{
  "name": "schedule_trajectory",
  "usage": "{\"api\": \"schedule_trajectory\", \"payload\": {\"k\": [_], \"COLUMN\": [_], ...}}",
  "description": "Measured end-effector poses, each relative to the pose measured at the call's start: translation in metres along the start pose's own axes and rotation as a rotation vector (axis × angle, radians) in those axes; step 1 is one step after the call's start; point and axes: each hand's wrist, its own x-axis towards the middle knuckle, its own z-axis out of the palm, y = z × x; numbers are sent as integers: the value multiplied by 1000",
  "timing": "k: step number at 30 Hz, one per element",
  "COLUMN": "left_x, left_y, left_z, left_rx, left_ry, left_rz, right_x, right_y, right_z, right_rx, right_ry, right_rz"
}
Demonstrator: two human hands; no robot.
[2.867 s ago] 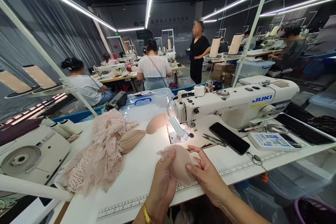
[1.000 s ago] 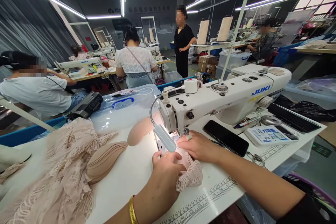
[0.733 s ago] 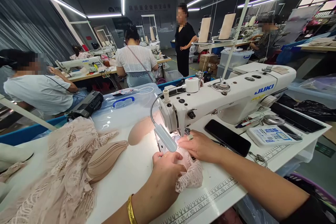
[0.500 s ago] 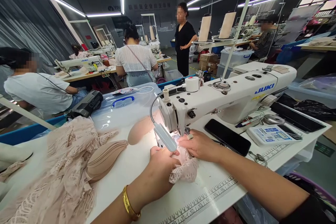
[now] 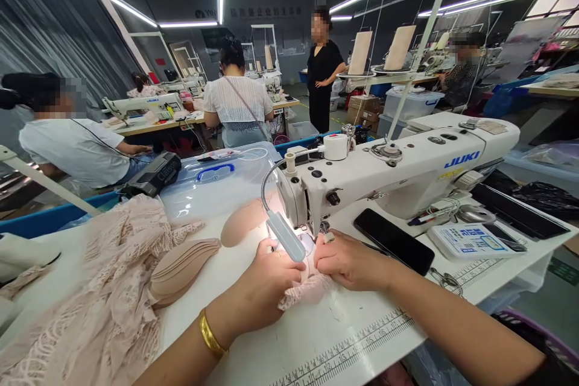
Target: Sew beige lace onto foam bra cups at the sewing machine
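Note:
Both hands grip a piece of pale pink lace fabric (image 5: 312, 291) just in front of the needle area of a white sewing machine (image 5: 389, 169). My left hand (image 5: 269, 280), with a gold bracelet above it, is closed on the fabric's left side. My right hand (image 5: 350, 259) pinches its right side beside the presser foot, wearing a ring-like piece on a finger. A lamp head (image 5: 288, 236) on a bendable neck lights the spot and hides the needle and some left fingertips. Left of my hands lie a stack of beige bra pads (image 5: 183, 271) and a single pad (image 5: 244, 221).
Pink lace fabric (image 5: 113, 295) is heaped at the table's left. A phone (image 5: 393, 241) and a white box (image 5: 474, 240) lie to the right. Behind stand a clear plastic bin (image 5: 212, 184) and thread cones (image 5: 360, 53). Several people are farther back.
My hands have moved slightly apart, and the lace fabric between them is spread flatter and lower. The view has shifted a little, so the scene sits slightly farther right.

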Motion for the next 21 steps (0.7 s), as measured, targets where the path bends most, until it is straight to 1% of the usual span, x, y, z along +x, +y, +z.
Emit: {"api": "schedule_trajectory", "payload": {"k": [4, 8, 14, 18, 21], "left_x": [-4, -3, 1, 4, 6], "left_y": [0, -4, -11, -15, -16], "left_z": [7, 8, 7, 6, 4], "left_rx": [31, 40, -89, -123, -177], "left_ry": [14, 35, 111, 118, 115], "left_rz": [17, 12, -44, -68, -86], "right_x": [-2, -2, -2, -4, -4], "right_y": [-3, -1, 2, 3, 5], "right_z": [0, 3, 5, 5, 6], "right_rx": [-13, -38, -71, -76, -72], "right_ry": [-19, -16, -14, 40, 127], "right_rz": [-2, 28, 163, 236, 256]}}
